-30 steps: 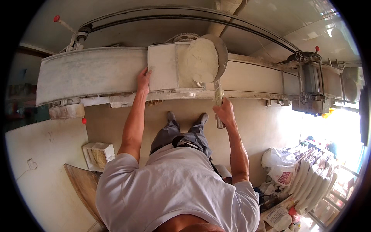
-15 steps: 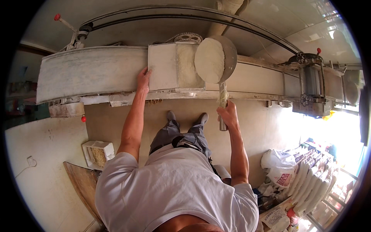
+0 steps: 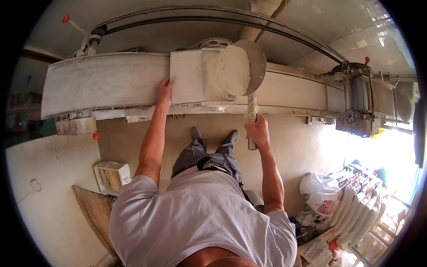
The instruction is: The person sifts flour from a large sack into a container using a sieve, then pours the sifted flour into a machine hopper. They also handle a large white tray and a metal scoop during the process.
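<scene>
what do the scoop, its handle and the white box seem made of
Scoop: probably metal, smooth grey with a soft sheen. Handle: likely metal too, its bare lower end shiny grey. White box: perhaps plastic or foam, pale and matte; too small to settle.

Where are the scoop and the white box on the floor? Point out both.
Scoop [image 3: 258,66]: head view, bare inside of its bowl.
White box [image 3: 125,172]: head view, its right-hand side.
</scene>
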A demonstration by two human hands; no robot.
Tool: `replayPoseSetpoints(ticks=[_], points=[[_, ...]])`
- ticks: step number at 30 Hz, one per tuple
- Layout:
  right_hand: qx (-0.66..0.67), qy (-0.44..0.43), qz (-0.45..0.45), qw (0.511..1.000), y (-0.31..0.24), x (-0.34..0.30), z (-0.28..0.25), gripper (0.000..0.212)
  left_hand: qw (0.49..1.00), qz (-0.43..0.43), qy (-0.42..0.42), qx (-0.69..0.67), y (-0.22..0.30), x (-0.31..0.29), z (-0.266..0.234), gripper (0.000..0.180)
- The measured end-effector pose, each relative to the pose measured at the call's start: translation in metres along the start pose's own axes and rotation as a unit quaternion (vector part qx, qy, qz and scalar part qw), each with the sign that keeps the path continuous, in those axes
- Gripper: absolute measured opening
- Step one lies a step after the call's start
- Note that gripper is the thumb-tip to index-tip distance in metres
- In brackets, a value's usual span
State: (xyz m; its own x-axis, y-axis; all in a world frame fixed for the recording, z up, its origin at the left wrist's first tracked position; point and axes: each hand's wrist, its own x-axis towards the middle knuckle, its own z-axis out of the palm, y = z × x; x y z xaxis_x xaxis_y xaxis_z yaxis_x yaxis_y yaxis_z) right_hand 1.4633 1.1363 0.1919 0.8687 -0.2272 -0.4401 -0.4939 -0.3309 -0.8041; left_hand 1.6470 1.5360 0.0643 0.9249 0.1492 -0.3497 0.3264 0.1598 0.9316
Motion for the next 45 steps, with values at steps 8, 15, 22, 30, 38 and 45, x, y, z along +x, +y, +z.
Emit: replayPoseSetpoints(ticks=[8, 15, 22, 30, 38, 45], points=[[0.208, -0.077, 0.100, 0.970, 0.000, -0.010, -0.033, 0.015, 1.000, -0.007, -0.011, -0.024, 0.001, 0.001, 0.003, 0.040], [0.318, -0.115, 0.077, 0.938, 0.005, -0.012, -0.043, 0.015, 0.999, -0.019, -0.020, -0.028, 0.000, 0.005, 0.003, 0.040], [0.258, -0.122, 0.041, 0.957, -0.022, 0.031, -0.006, 0.017, 0.997, -0.027, -0.030, -0.059, 0.002, 0.006, 0.005, 0.043], [0.205, -0.131, 0.021, 0.970, -0.024, 0.038, 0.009, 0.016, 0.995, -0.051, -0.046, -0.079, 0.008, 0.004, 0.007, 0.041], [0.205, -0.158, 0.079, 0.963, -0.004, 0.002, -0.021, 0.017, 0.962, 0.043, 0.056, 0.265, 0.018, 0.006, 0.008, 0.038], [0.322, -0.145, 0.109, 0.929, 0.001, 0.004, -0.060, 0.017, 0.758, 0.351, 0.028, 0.549, 0.047, 0.038, 0.074, 0.055]])
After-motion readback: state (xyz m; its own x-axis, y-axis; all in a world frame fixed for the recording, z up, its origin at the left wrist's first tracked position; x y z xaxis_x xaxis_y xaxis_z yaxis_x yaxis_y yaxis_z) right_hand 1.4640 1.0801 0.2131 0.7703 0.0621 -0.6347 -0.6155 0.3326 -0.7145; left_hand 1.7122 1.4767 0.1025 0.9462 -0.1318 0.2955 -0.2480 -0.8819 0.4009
